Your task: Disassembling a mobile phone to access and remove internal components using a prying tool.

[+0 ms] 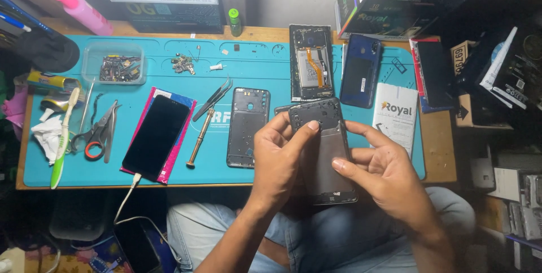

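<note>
My left hand (276, 160) and right hand (384, 174) both clasp opened phone body (323, 149), fingers closed on its side edges, left thumb on its top. I hold it over bench's front edge, above my lap. Grey phone frame (247, 127) lies just left on blue mat (68, 166); tweezers (213, 99) and screwdriver (199, 138) beside that.

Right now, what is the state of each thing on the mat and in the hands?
Phone frame: held in both hands, above the lap.
Left hand: grip closed on the frame, thumb on its top.
Right hand: supports the frame's right edge.
Black phone: screen dark, cable plugged in.
Opened phone: back off, insides showing.
Blue back cover: lying loose on the mat.
Grey frame: lying flat, bare.
Tweezers: lying unused.
</note>
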